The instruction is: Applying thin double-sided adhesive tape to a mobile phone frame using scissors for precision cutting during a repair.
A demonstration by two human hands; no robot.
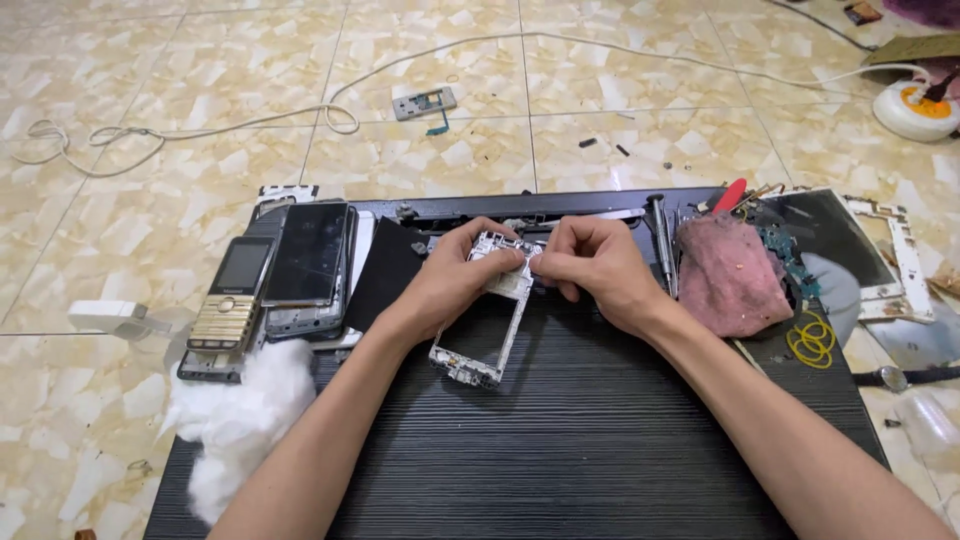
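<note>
My left hand is closed around the upper end of a stripped phone frame, thumb over its top edge and fingers tucked beneath — a grip that seems meant to pin the frame against the black ribbed board so it cannot skate. The frame lies slanted, its lower end running down and away from my left wrist onto bare board. My right hand is curled tight, fingertips pinched together right at the frame's top corner, touching my left thumb; whether something small sits in that pinch I cannot tell, since the fingers hide it.

Just beyond my right knuckles a slim screwdriver lies lengthwise, near enough to grab without shifting the forearm. Further right of that hand a crumpled pink rag rests on the board's edge, with yellow rubber bands below it and a green circuit board peeking from behind it.

Left of my left hand a black sheet lies flat, then a dark-screened smartphone stacked on other handsets, then a gold keypad phone — all parked out of the working patch. Below those, beside my left forearm, sits a wad of white cotton. Well beyond both hands, on the tiled floor, lie a small phone part and a white cable.
</note>
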